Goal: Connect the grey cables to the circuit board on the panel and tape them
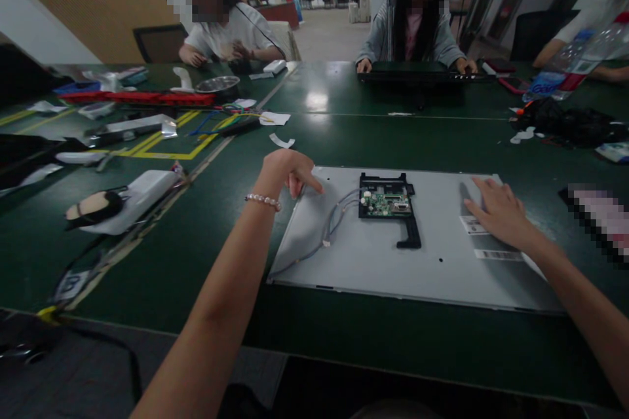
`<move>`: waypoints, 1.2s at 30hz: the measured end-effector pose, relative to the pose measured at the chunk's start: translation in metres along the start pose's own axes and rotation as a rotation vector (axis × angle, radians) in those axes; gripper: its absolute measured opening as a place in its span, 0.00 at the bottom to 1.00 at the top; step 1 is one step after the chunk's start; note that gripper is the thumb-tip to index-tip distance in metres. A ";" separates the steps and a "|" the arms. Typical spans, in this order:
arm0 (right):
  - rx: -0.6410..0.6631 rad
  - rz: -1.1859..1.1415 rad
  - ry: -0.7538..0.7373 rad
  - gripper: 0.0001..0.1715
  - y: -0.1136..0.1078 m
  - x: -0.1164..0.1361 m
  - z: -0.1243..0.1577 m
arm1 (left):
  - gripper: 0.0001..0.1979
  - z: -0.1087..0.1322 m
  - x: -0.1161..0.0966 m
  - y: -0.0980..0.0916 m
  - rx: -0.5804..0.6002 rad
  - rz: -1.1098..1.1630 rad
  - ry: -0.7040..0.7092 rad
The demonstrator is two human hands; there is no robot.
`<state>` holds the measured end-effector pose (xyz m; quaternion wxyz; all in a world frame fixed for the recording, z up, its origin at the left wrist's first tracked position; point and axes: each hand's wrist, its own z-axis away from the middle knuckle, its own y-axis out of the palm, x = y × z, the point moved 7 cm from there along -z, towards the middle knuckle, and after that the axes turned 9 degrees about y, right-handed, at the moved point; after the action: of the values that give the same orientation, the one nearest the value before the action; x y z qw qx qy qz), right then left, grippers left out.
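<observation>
A flat grey-white display panel, its back up, lies on the table before me. Near its middle sits a black bracket with a green circuit board; a thin grey-blue cable runs from the board to the near-left corner. At the far-left corner my left hand, with a beaded bracelet on the wrist, has fingers curled at the edge and a digit stretched over the panel; it appears to grip the edge. My right hand is open, fingers spread over the right part, beside white labels.
Across the green table sit two people, one with hands on a dark panel. Left are a white device, coloured wires and a red strip. Right are bottles, black bundled material and a phone-like object.
</observation>
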<state>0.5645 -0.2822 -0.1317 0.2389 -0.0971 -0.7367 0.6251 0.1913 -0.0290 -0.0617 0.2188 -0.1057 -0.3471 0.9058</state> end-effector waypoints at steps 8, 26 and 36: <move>-0.056 0.020 0.000 0.39 -0.004 -0.001 0.006 | 0.28 -0.009 -0.001 -0.002 -0.054 0.035 -0.006; 0.004 -0.098 0.056 0.41 -0.022 -0.018 -0.009 | 0.35 -0.024 0.008 -0.002 -0.110 0.059 -0.059; 0.139 0.004 0.001 0.37 -0.026 -0.013 0.006 | 0.33 -0.024 0.009 -0.003 -0.120 0.082 -0.042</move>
<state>0.5770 -0.2980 -0.1102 0.2440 -0.0822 -0.6912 0.6753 0.1930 -0.0088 -0.0782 0.1673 -0.1137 -0.4008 0.8936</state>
